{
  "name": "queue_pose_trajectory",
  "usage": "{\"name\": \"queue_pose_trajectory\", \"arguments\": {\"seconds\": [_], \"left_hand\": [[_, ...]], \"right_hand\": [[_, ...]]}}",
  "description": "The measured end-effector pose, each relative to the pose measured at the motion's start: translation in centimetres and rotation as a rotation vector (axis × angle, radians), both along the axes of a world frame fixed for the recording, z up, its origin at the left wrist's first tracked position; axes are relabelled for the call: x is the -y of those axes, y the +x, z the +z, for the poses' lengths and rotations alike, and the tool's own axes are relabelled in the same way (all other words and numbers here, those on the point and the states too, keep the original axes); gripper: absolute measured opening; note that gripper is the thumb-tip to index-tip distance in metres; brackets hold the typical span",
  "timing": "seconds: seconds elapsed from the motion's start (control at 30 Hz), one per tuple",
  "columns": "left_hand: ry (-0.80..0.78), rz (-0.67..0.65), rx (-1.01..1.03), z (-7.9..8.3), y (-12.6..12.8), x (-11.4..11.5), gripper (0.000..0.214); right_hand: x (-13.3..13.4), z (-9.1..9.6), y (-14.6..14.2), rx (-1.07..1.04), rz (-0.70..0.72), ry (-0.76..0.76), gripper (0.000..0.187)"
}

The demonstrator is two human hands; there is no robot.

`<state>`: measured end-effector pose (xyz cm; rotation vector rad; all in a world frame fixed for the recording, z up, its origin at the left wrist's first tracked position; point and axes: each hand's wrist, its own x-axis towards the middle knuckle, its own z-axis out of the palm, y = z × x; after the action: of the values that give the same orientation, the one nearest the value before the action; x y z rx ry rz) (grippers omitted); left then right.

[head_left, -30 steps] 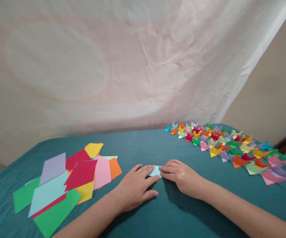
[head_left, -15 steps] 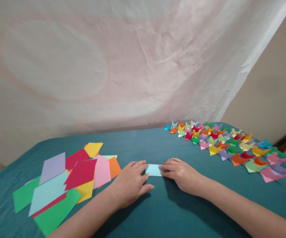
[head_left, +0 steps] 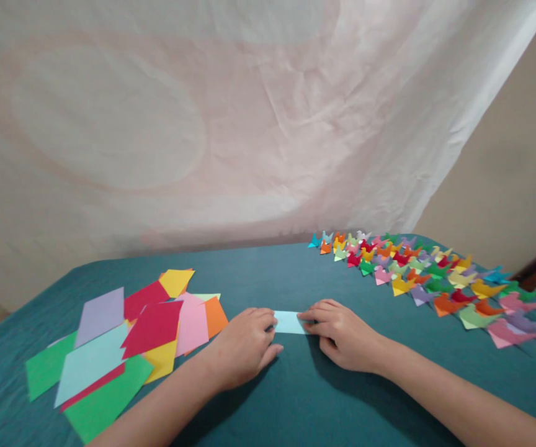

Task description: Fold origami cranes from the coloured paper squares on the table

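Note:
A light blue piece of paper (head_left: 288, 322), folded to a narrow rectangle, lies flat on the table in front of me. My left hand (head_left: 248, 343) holds down its left end with bent fingers, its thumb held apart below. At the right end, the fingers of my right hand (head_left: 337, 334) are closed together and press on the paper. Both ends of the paper are partly hidden under fingertips.
Loose coloured sheets, among them a red sheet (head_left: 152, 327) and a green sheet (head_left: 110, 397), overlap on the left. Rows of folded paper birds (head_left: 401, 284) stand on the right. A teal cloth (head_left: 268, 406) covers the table; a pale curtain (head_left: 231, 124) hangs behind.
The left fingers have drawn in slightly and bent more at the paper's left end. My right hand and the paper stay nearly in place; the whole view has shifted slightly.

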<state>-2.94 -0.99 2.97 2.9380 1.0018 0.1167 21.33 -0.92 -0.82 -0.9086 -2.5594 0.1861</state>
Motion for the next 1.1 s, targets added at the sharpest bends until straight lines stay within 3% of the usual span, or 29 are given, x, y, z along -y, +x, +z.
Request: {"name": "queue_pose_trajectory", "arguments": {"seconds": [0.37, 0.53, 0.63, 0.8, 1.1], "left_hand": [[-0.116, 0.014, 0.175, -0.1, -0.8, -0.8, 0.027], [-0.291, 0.169, 0.475, -1.9, -0.9, -1.5, 0.014], [-0.239, 0.288, 0.600, -3.3, -0.5, -1.6, 0.020], [-0.130, 0.322, 0.561, -4.4, -0.2, -1.4, 0.045], [-0.156, 0.289, 0.557, -4.0, -0.3, -1.4, 0.031]], "right_hand": [[-0.7, -1.1, -0.1, -0.161, -0.107, -0.062, 0.025], [-0.8, -1.2, 0.0, -0.200, -0.172, -0.097, 0.037], [-0.8, -1.1, 0.0, -0.200, -0.160, -0.113, 0.038], [-0.7, -0.9, -0.1, -0.226, -0.138, -0.125, 0.034], [-0.8, -1.3, 0.0, -0.273, -0.118, -0.133, 0.036]]}}
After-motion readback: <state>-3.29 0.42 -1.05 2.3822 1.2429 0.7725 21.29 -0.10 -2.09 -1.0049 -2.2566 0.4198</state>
